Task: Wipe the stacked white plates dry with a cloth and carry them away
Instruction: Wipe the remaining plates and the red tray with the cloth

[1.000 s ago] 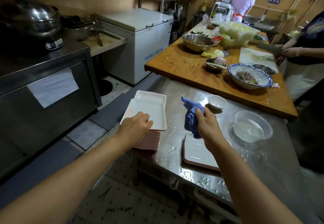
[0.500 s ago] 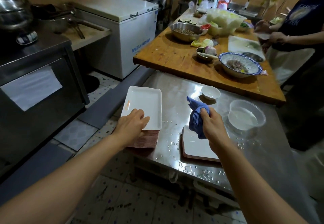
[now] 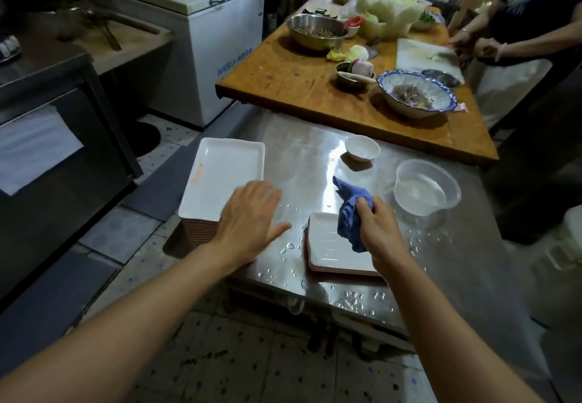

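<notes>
The left hand [image 3: 248, 220] lies flat, fingers straight, over the near right corner of the tall stack of rectangular white plates [image 3: 220, 179] at the wet steel table's [image 3: 302, 150] left edge. The right hand [image 3: 378, 229] clutches a crumpled blue cloth [image 3: 349, 216] over a low second stack [image 3: 330, 245].

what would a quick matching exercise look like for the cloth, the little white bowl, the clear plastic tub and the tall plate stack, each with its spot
Things:
1 crumpled blue cloth
2 small white ceramic bowl
3 clear round plastic tub
4 tall stack of white rectangular plates

Spots:
A left edge of the steel table, under the left hand
B gripped in the right hand
C far side of the table, near the wooden counter
D right of the cloth

Pairs: 1-B, 2-C, 3-D, 4-A
</notes>
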A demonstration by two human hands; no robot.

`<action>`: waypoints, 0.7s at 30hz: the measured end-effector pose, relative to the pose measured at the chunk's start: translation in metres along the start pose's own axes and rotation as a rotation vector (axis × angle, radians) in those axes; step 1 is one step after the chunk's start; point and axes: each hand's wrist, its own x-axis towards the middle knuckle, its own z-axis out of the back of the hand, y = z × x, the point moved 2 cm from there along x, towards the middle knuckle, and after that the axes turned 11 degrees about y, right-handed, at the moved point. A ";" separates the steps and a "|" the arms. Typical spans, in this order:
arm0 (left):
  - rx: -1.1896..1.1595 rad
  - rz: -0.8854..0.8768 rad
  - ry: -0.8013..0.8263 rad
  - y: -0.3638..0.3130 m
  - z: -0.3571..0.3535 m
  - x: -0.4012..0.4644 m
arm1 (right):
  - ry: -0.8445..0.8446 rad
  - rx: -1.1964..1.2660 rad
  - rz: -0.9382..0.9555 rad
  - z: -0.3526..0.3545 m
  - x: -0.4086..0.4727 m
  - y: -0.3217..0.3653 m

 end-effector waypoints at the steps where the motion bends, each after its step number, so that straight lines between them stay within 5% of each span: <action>1: -0.070 -0.039 -0.027 -0.015 -0.004 0.004 | -0.003 -0.003 0.003 0.005 0.001 -0.005; 10: -0.698 0.589 0.538 -0.056 -0.116 0.032 | 0.080 -0.139 0.087 0.019 0.023 -0.058; 13: -0.847 0.685 0.521 -0.056 -0.135 0.035 | 0.204 -0.215 0.100 0.006 0.040 -0.077; 17: -0.946 0.679 0.449 -0.053 -0.147 0.037 | 0.239 -0.684 0.050 -0.007 0.051 -0.110; 21: -1.020 0.622 0.430 -0.054 -0.151 0.036 | 0.332 -0.648 0.143 -0.019 0.051 -0.123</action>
